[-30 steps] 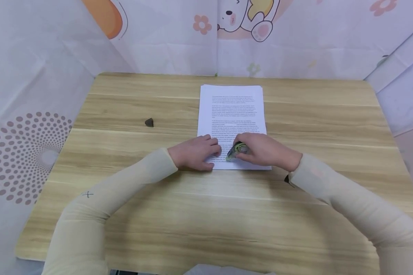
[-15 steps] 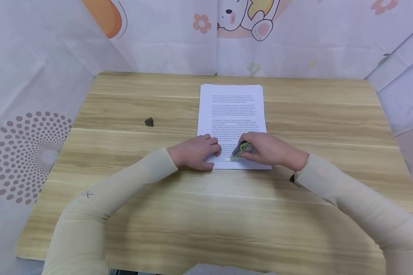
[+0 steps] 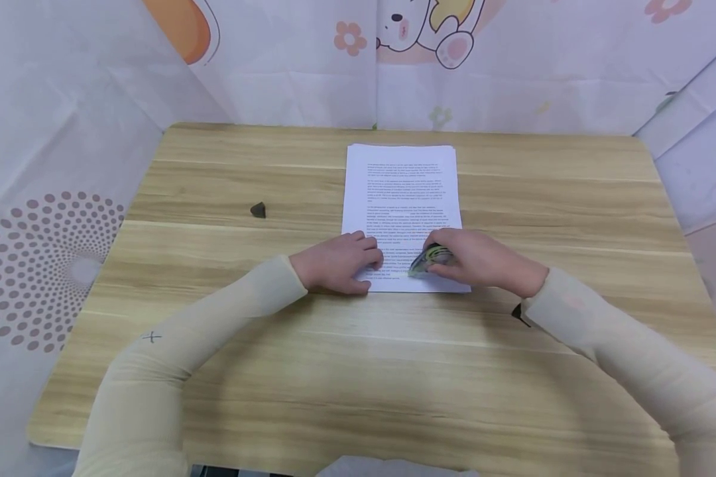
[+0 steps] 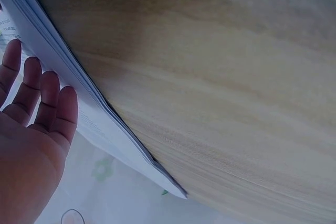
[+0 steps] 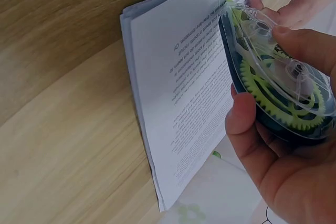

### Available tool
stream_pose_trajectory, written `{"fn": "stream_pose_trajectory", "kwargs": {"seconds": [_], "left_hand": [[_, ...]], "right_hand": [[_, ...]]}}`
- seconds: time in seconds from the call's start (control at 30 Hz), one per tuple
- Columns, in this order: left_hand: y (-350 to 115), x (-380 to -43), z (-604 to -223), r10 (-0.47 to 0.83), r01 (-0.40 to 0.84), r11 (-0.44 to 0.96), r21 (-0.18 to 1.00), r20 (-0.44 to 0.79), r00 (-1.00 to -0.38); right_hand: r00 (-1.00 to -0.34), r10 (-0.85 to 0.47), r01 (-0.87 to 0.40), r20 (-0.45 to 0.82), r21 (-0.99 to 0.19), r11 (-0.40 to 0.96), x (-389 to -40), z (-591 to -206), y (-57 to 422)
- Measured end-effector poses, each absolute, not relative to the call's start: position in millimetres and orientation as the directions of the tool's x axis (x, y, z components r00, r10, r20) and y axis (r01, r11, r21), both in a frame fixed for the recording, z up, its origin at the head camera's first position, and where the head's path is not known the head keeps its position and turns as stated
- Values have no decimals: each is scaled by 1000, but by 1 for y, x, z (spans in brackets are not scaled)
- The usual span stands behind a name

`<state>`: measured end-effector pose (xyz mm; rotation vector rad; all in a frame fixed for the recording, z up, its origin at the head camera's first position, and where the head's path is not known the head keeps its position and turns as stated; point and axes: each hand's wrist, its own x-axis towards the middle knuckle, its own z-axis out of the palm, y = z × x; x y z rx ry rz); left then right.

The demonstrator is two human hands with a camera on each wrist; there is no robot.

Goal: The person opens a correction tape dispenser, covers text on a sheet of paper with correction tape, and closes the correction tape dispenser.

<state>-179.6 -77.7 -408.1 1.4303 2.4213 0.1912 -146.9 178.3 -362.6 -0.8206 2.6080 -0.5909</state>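
Note:
A stack of printed paper (image 3: 402,156) lies on the wooden table. My right hand (image 3: 486,262) grips a correction tape dispenser (image 5: 283,85) with a clear case and yellow-green gear wheels. Its tip is at the lower text lines on the top sheet; in the right wrist view it points at the print. My left hand (image 3: 337,264) rests on the sheet's lower left edge with fingers loosely bent, holding nothing. In the left wrist view the fingers (image 4: 50,95) lie over the page. One text line mid-page has a white gap.
A small dark cap-like piece (image 3: 258,210) lies on the table (image 3: 274,397) to the left of the paper. Behind the table hangs a light curtain (image 3: 286,86) with cartoon prints. A dark strap piece (image 3: 519,313) sticks out at the right sleeve.
My right hand has slid to the right along the lower text with the correction tape dispenser in its grip. The left hand and the paper have stayed in place.

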Motion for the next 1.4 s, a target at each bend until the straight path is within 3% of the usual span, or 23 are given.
{"fn": "stream_pose_trajectory", "kwargs": {"seconds": [1.4], "left_hand": [[-76,-180,-404,856,806,513,295,-241,-457]], "right_hand": [[-807,-559,-419,-192,-482,770,-140,-363,213]]}}
